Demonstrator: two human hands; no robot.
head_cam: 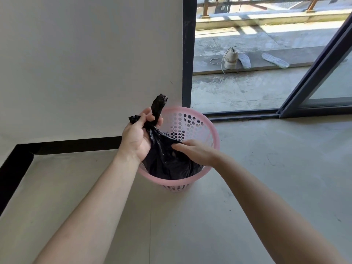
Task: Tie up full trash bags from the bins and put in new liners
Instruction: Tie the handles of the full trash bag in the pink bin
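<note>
This looks like a room in a home or flat that opens onto a balcony. A plain white wall (85, 54) fills the upper left of the frame, with a black skirting strip (76, 144) along its foot and a bare grey floor (266, 168) below. In the upper right a dark-framed sliding glass door (323, 73) stands open on its track. Beyond it lies a sunlit concrete balcony (238, 88) with a railing (257, 4) at the top edge. A worn sneaker (230, 59) and two loose insoles (275, 60) lie out there. A small pink perforated plastic bin (209, 128) stands by the door frame.
</note>
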